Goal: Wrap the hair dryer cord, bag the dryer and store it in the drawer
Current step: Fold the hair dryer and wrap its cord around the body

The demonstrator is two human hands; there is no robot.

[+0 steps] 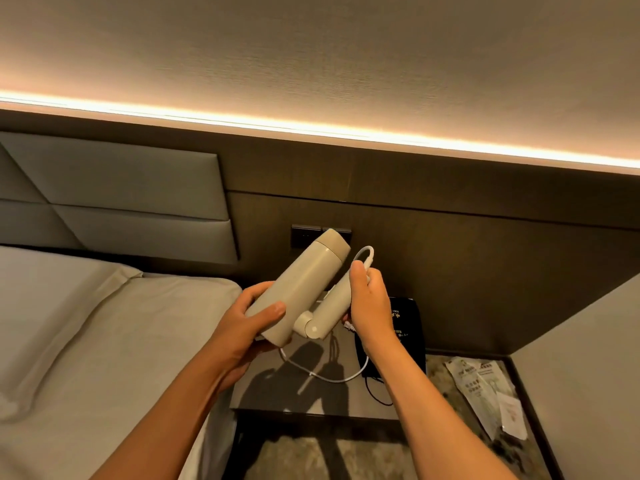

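I hold a beige folding hair dryer (301,289) in the air above the nightstand (277,386). My left hand (249,323) grips the lower end of its barrel. My right hand (369,303) wraps around the folded handle and pinches the white cord (322,374) against it. A loop of cord sticks up above my right fingers. The rest of the cord hangs down in a slack curve over the nightstand top. A black bag (407,337) with gold print lies flat on the nightstand under my right wrist, its drawstring trailing forward.
A bed with grey sheets (86,341) lies to the left. A dark wall panel with a socket plate (304,235) is behind the dryer. Paper packets (485,393) lie on the marble surface at the right. A grey wall rises at far right.
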